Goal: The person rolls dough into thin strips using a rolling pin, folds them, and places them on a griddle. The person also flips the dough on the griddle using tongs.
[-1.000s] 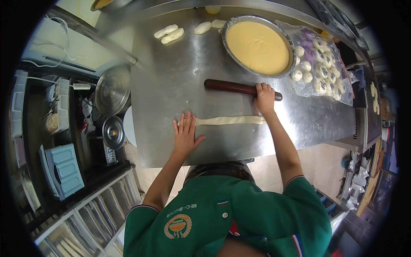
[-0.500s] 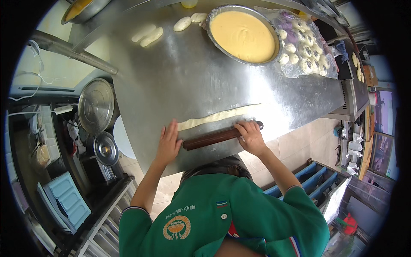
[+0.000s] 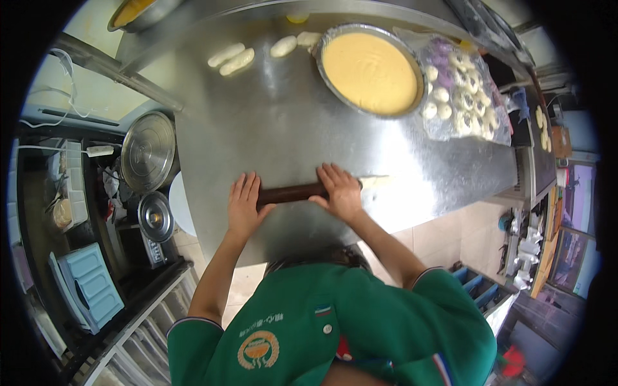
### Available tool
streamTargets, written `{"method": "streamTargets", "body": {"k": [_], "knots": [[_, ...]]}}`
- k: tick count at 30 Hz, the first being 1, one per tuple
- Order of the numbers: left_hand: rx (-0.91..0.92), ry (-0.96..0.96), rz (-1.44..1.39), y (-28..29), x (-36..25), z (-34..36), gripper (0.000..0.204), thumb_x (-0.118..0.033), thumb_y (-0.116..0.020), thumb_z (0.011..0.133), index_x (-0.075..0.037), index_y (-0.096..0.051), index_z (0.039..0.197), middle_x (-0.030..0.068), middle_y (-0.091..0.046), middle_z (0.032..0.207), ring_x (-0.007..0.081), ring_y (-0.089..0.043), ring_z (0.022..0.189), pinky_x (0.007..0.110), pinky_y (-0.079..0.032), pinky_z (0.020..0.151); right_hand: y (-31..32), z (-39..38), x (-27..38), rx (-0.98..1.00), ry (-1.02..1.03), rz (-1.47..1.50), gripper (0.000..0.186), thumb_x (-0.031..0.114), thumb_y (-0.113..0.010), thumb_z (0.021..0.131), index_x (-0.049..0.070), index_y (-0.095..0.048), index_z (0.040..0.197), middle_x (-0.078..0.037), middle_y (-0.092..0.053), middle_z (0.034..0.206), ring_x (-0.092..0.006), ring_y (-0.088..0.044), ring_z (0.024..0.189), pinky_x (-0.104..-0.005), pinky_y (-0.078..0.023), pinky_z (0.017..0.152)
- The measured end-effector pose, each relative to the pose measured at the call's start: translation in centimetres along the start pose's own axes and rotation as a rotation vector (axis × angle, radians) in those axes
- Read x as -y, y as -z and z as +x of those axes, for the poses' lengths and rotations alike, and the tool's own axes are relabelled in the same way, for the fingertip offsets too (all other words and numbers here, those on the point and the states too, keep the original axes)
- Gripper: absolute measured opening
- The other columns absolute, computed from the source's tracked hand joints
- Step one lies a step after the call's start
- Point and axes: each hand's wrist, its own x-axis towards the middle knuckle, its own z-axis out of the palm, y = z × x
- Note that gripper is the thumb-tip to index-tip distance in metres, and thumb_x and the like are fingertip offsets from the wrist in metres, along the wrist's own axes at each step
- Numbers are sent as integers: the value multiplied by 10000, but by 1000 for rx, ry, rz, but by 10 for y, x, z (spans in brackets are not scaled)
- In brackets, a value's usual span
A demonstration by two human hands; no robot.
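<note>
A dark brown rolling pin (image 3: 291,193) lies across the near part of the steel table, on top of a flattened strip of dough. Only the strip's right end (image 3: 376,183) shows; the pin and hands cover the rest. My left hand (image 3: 246,202) lies over the pin's left end, fingers stretched forward and thumb to the right. Over its right part rests my right hand (image 3: 341,192), fingers extended and thumb toward the middle. Both hands press flat on the pin without wrapping round it.
A metal bowl of yellow batter (image 3: 370,71) stands at the back, beside a plastic sheet with several round buns (image 3: 465,96). Oblong dough pieces (image 3: 237,62) lie at the far left. Pot lids (image 3: 149,151) stand left of the steel table (image 3: 270,135).
My left hand has gone from the dough strip's left end onto the pin. The pin has moved forward onto the strip, and my right hand has shifted left along it.
</note>
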Motion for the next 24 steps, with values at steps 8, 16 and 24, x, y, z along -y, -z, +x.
{"method": "streamTargets", "body": {"k": [8, 16, 24], "knots": [[40, 130, 116, -16, 9, 51, 593, -457, -532, 959, -91, -480, 1423, 135, -444, 1493, 332, -383, 1385, 595, -244, 1131, 2, 40, -14, 135, -99, -8, 797, 613, -564, 885, 56, -440, 1443, -193, -359, 1527, -364, -317, 1426, -501, -341, 1115], [-95, 85, -8, -1, 13, 97, 602, -319, -524, 969, -141, -348, 1517, 124, -500, 1409, 293, -455, 1306, 574, -214, 1135, -9, 80, -59, -31, 18, 109, 512, 482, -620, 884, 61, -586, 1173, -149, -550, 1150, -346, -523, 1042, -458, -423, 906], [221, -126, 40, 9, 2, 49, 695, -299, -625, 906, -77, -340, 1500, 127, -561, 1277, 300, -531, 1191, 478, -369, 997, 9, 49, -34, 104, 292, -92, 648, 579, -635, 819, 85, -602, 1238, -131, -567, 1092, -293, -543, 1054, -408, -391, 895]]}}
